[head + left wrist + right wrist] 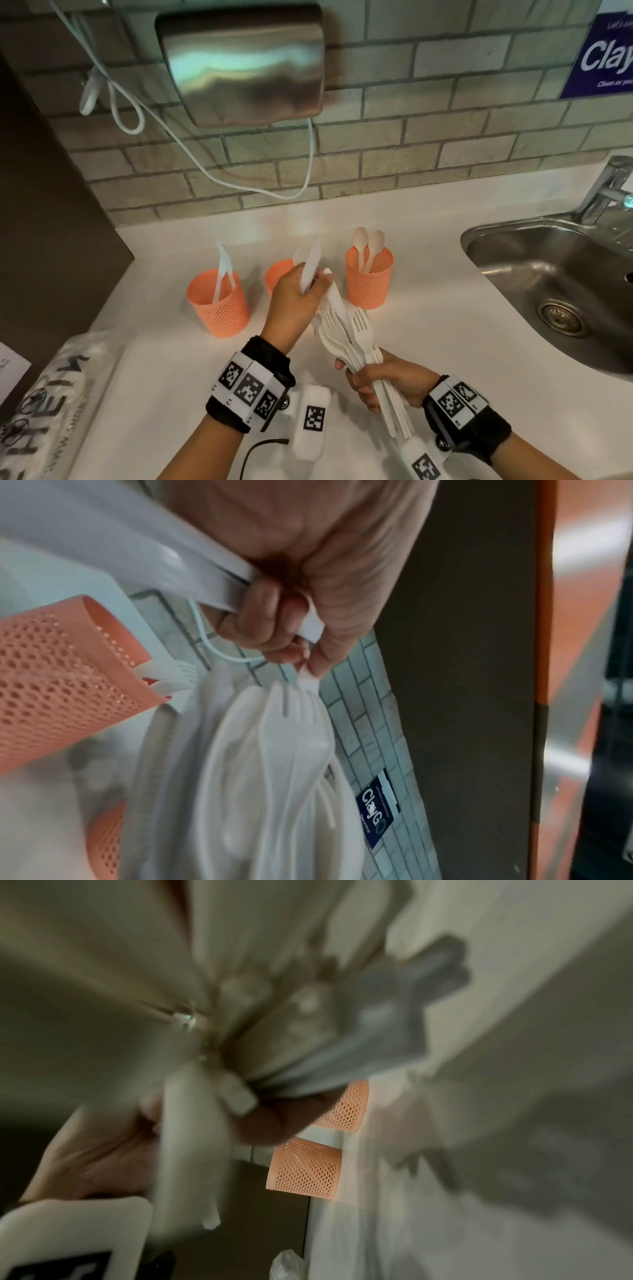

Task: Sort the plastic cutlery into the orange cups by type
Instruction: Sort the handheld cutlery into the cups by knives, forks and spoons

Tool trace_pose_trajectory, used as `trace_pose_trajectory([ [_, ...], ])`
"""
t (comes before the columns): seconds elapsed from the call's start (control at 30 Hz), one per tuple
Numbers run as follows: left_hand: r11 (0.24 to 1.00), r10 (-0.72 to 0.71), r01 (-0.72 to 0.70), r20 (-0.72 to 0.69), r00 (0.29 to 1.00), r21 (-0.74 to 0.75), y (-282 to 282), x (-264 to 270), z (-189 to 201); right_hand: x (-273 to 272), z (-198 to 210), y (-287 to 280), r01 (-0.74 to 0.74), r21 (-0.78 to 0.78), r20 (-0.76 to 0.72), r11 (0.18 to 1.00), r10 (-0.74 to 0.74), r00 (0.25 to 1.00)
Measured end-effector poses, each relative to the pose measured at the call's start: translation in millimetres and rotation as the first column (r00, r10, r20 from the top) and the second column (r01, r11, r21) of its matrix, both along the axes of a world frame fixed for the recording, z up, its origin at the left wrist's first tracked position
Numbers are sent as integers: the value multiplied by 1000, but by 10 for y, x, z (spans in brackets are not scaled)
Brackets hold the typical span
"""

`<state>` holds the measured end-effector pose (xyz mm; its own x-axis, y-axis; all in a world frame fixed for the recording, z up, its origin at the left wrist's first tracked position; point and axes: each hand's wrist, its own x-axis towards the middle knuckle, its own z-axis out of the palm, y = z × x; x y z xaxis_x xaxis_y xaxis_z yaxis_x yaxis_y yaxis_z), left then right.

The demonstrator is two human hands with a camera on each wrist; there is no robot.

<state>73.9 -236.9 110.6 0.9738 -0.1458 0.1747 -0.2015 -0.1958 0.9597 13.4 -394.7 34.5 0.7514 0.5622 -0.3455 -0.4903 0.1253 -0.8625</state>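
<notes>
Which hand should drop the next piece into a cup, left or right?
Left. The left hand already grips a single knife up beside the orange cups, near the knife cup. The right hand is occupied clutching the cutlery bundle.

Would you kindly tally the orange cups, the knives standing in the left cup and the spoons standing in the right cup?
Orange cups: 3
Knives in the left cup: 2
Spoons in the right cup: 2
Total: 7
</notes>
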Motion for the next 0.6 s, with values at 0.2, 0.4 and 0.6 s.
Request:
trace_pose_trajectory([
  [0.2, 989, -141, 145, -113, 983, 21, -57, -34, -55, -7, -8, -56, -9, 46, -1, 999, 9, 1000],
  [0.4, 997, 13, -18, -63, 998, -79, -54, 79, 117, -21, -9, -136, -11, 61, -5, 998, 12, 1000],
  [0.6, 883, 289, -323, -148, 946, -339, 107, 247, 184, -47, -24, -110, -8, 63, -4, 998, 8, 1000],
])
